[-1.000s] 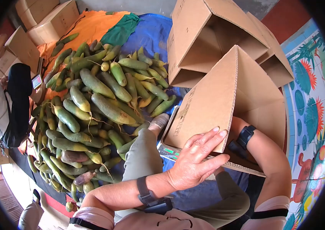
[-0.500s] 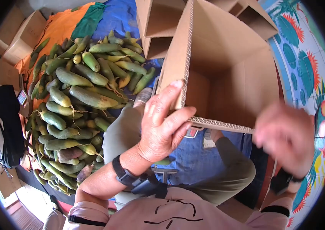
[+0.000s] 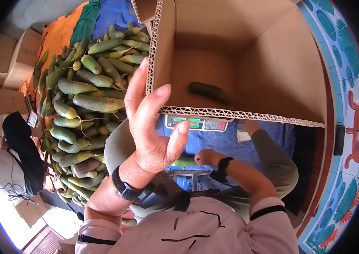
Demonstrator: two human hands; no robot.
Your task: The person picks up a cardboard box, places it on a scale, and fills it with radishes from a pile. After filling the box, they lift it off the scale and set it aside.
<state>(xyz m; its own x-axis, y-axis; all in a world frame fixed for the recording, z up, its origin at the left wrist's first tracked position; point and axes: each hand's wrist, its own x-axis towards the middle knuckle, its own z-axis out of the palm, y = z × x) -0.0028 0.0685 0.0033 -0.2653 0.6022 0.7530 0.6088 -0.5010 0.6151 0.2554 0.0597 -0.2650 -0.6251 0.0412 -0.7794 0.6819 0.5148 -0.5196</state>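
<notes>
A large open cardboard box (image 3: 247, 51) fills the upper middle of the head view. On its bottom lies one dark green radish (image 3: 209, 92), slightly blurred. My left hand (image 3: 152, 127) is at the box's near left corner, fingers spread, fingertips overlapping the rim. Low in front of my body, my right hand (image 3: 208, 157) has its fingers closed at the right end of another green radish (image 3: 184, 161). That radish shows only partly above the blue cloth (image 3: 256, 146). Just under the box's near rim shows a digital scale's display panel (image 3: 196, 122).
A big heap of green radishes (image 3: 88, 101) covers the sheets to the left. More cardboard boxes (image 3: 29, 55) stand at the far left, near a second scale display (image 3: 32, 119). A painted tile wall (image 3: 349, 55) borders the right side. My legs are beneath the box.
The box has shifted left and nearer, and a radish now shows inside it. My right hand has gone from the box's right corner down to a radish below. My left hand's grip has loosened.
</notes>
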